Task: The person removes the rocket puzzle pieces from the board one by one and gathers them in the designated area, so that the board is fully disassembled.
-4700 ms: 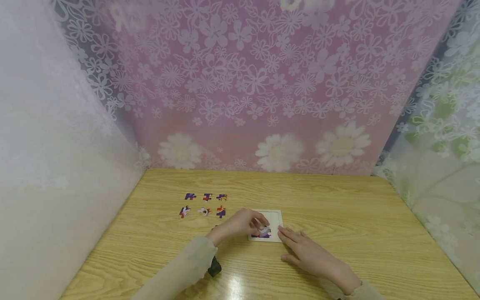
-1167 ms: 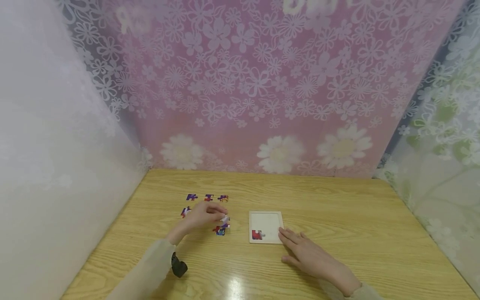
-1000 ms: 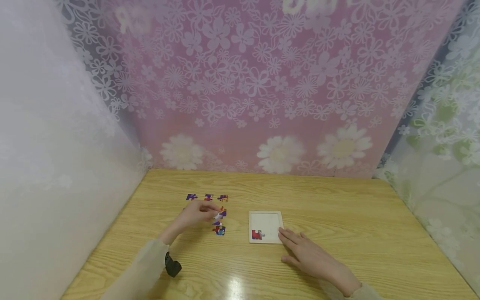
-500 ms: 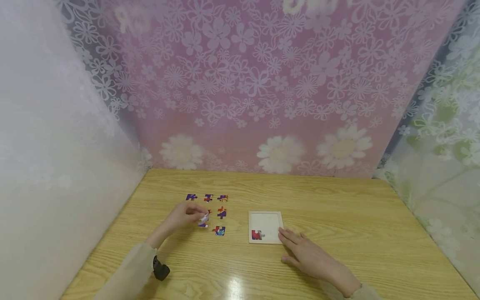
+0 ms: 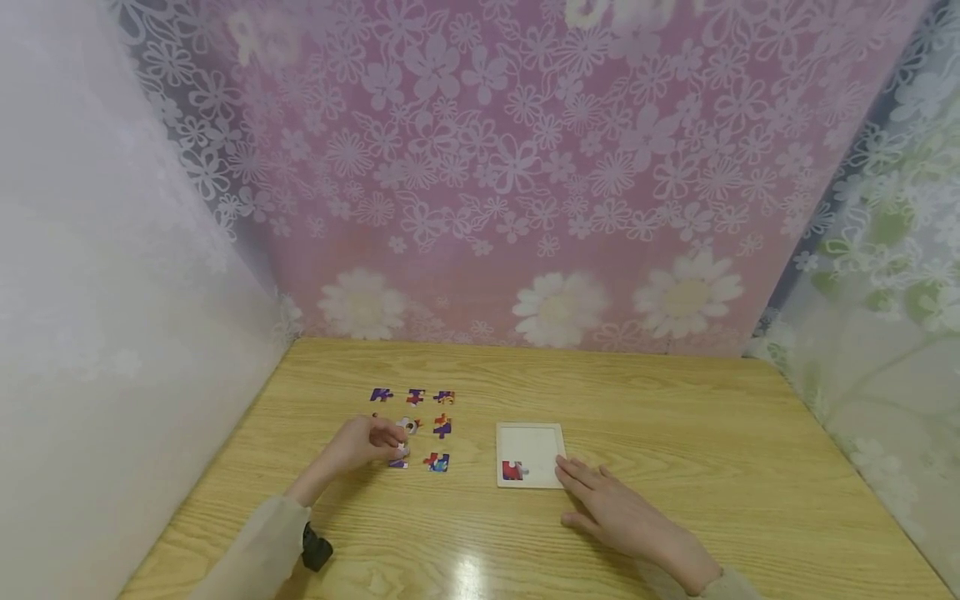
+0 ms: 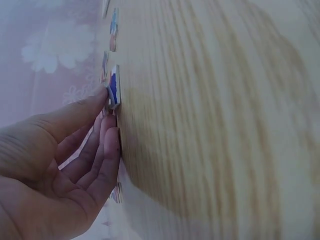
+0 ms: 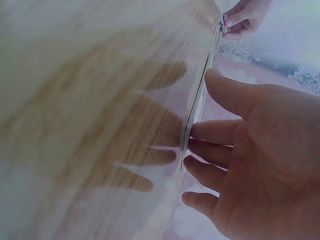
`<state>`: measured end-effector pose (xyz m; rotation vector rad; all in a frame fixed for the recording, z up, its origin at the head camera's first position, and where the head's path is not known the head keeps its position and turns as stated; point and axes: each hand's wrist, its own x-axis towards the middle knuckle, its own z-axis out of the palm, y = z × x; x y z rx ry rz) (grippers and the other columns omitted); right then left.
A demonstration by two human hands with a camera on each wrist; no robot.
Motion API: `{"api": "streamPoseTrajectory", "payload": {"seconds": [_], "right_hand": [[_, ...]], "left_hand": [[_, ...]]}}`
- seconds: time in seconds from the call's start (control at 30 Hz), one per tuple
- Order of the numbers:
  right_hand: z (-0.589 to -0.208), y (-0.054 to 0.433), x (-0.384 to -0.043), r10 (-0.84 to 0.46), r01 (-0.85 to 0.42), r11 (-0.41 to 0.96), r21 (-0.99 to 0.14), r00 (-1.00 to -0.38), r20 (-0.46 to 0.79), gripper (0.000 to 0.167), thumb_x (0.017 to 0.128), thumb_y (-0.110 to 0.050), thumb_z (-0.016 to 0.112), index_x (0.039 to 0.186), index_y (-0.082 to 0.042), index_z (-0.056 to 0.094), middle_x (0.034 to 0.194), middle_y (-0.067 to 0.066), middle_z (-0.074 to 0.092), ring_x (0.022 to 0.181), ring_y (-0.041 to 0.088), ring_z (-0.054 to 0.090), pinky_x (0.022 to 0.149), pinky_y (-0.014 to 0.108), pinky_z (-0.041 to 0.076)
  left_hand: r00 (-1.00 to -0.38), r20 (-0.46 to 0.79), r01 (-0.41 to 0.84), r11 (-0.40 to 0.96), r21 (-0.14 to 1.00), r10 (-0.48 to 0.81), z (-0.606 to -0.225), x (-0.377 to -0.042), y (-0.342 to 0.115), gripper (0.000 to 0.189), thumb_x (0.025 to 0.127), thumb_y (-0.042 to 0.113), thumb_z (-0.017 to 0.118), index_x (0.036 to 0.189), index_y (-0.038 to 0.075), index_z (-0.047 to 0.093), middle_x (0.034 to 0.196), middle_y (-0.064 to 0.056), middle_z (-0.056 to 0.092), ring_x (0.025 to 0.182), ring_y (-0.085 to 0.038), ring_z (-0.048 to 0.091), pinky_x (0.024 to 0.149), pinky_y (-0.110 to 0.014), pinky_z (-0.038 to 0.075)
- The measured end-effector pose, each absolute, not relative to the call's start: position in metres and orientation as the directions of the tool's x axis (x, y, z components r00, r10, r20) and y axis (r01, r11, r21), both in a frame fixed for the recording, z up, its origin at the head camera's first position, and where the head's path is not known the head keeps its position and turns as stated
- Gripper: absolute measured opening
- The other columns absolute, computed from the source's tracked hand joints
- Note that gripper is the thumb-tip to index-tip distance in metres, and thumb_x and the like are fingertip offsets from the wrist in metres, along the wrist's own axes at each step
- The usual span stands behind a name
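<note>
My left hand [image 5: 366, 443] pinches a purple and white jigsaw piece [image 5: 400, 460] between thumb and fingertips, low at the table surface. In the left wrist view, this jigsaw piece [image 6: 114, 87] shows its edge close against the wood, fingers beside it. My right hand [image 5: 618, 510] lies with fingers extended, tips at the right edge of the pale puzzle tray [image 5: 558, 437]. A red and purple piece [image 5: 512, 471] sits in the tray's near left corner. The right wrist view shows the right hand [image 7: 260, 150] with its fingertips along the tray's side.
Loose jigsaw pieces lie in rows left of the tray, among them a purple one [image 5: 381, 395], an orange and purple one [image 5: 442, 426] and a red and blue one [image 5: 437, 462]. A white piece [image 5: 408, 426] is just beyond the left fingers. Floral curtains surround the table [image 5: 675, 417].
The left hand has carried the purple and white piece out of the tray, leftward past the other pieces, then lowered it to the table. The right hand has stayed at the tray.
</note>
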<state>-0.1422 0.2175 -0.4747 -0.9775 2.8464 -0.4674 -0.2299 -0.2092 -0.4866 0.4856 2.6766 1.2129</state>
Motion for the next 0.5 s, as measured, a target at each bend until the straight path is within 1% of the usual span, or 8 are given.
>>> {"api": "streamPoseTrajectory", "payload": {"seconds": [0.1,0.33,0.5], "right_hand": [[-0.4746,0.2176,-0.1423,-0.612,-0.582,0.749,-0.317,-0.790,0.004,0.066,0.103,-0.040,0.057,0.151,0.004,0.043,0.158,0.020,0.038,0.143,0.042,0.038,0.111,0.065,0.032],[-0.4758,0.2181,-0.1432,-0.613,-0.582,0.747,-0.320,-0.790,0.005,0.066,0.103,-0.040,0.057,0.151,0.004,0.043,0.158,0.020,0.038,0.144,0.042,0.038,0.111,0.065,0.032],[-0.4783,0.2185,-0.1441,-0.616,-0.589,0.744,-0.316,-0.788,0.017,0.066,0.103,-0.039,0.058,0.151,0.005,0.043,0.158,0.020,0.039,0.143,0.042,0.038,0.110,0.065,0.032]], "left_hand": [[-0.935,-0.004,0.238,0.633,0.737,0.355,-0.4856,-0.2288,-0.2080,0.014,0.090,0.014,0.078,0.102,0.007,0.076,0.092,0.001,0.073,0.083,-0.013,0.067,0.074,-0.029,0.056],[-0.938,-0.039,0.202,0.634,0.747,0.344,-0.4816,-0.2273,-0.2058,0.013,0.090,0.012,0.078,0.101,0.005,0.076,0.088,-0.002,0.071,0.078,-0.013,0.064,0.068,-0.027,0.053],[-0.958,-0.037,0.173,0.674,0.718,0.285,-0.4829,-0.2295,-0.2036,0.011,0.096,0.018,0.073,0.103,0.012,0.077,0.092,0.003,0.071,0.083,-0.013,0.063,0.069,-0.030,0.053]]}}
